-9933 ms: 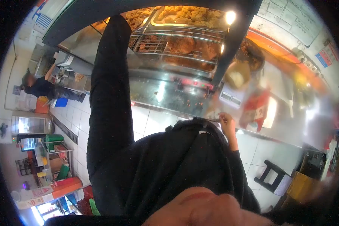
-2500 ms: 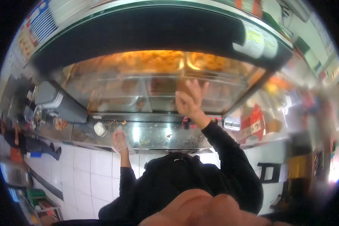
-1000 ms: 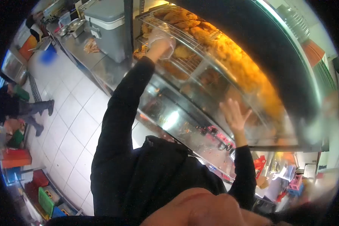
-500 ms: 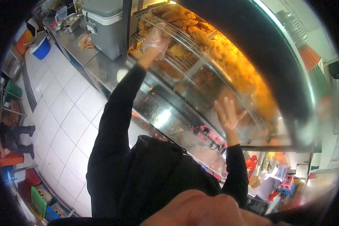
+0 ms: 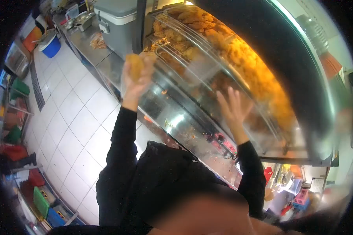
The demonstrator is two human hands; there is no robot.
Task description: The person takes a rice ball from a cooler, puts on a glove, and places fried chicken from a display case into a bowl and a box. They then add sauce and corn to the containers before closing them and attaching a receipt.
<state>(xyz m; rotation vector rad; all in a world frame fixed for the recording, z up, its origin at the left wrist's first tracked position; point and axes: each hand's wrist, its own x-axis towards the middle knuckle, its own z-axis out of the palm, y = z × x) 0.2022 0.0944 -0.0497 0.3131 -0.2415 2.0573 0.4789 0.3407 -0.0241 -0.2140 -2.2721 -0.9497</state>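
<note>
Gloved in thin clear plastic, my left hand (image 5: 140, 76) grips a golden fried piece (image 5: 134, 67), which looks like breaded chicken. It is held in front of the warming cabinet's left end, over the edge of the steel counter (image 5: 157, 103). My right hand (image 5: 234, 107) is slightly blurred, its fingers spread, and overlaps the cabinet's glass front (image 5: 208, 78) in this view. Behind the glass, more fried pieces (image 5: 192, 19) lie on wire racks (image 5: 172, 51), lit orange from above.
Left of the cabinet stands a grey cool box (image 5: 117, 27) on a steel bench (image 5: 76, 43). A blue bucket (image 5: 51, 47) is on the white tiled floor (image 5: 70, 117). Crates (image 5: 41, 203) line the lower left. Crumbs and a pink-red item (image 5: 223, 143) lie along the counter.
My left hand has come out of the cabinet, down and to the left, with the fried piece in it. My right hand stays near the glass, shifted slightly. The whole view has turned a little.
</note>
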